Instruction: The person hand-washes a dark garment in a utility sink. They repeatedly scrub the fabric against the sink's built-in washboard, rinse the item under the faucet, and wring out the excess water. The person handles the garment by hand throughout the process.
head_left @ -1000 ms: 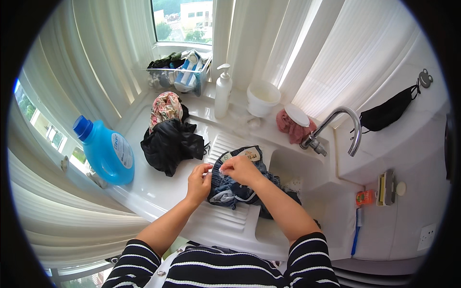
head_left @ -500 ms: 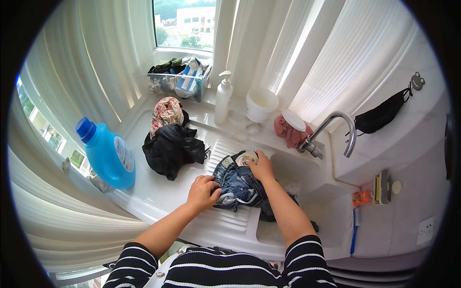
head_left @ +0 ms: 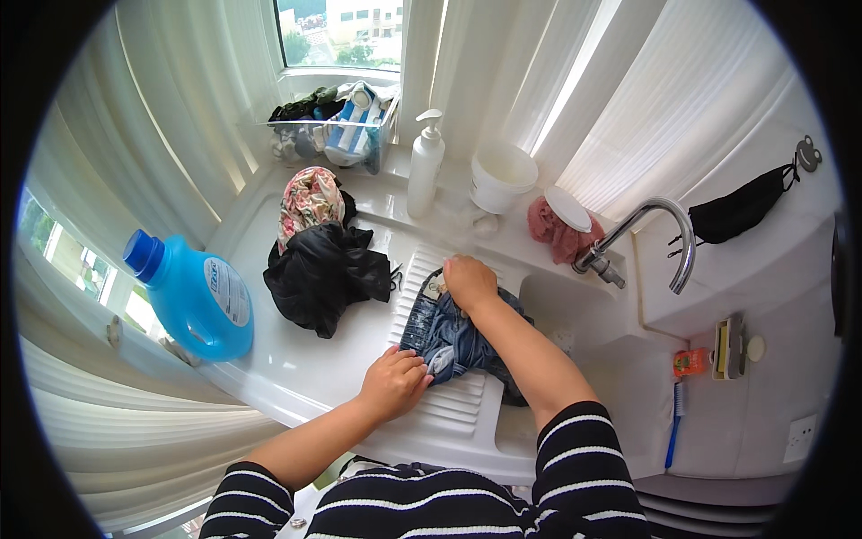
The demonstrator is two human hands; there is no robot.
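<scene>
R hand [head_left: 470,285] knuckles-up on denim [head_left: 436,325], fwd of L hand [head_left: 395,383]

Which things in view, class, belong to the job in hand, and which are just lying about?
In hand:
- denim garment, touched by the left hand and right hand
- ribbed washboard beneath it

Probably just about, untouched:
- blue jug
- black garment
- pump bottle
- white tub
- hanging black mask
</scene>
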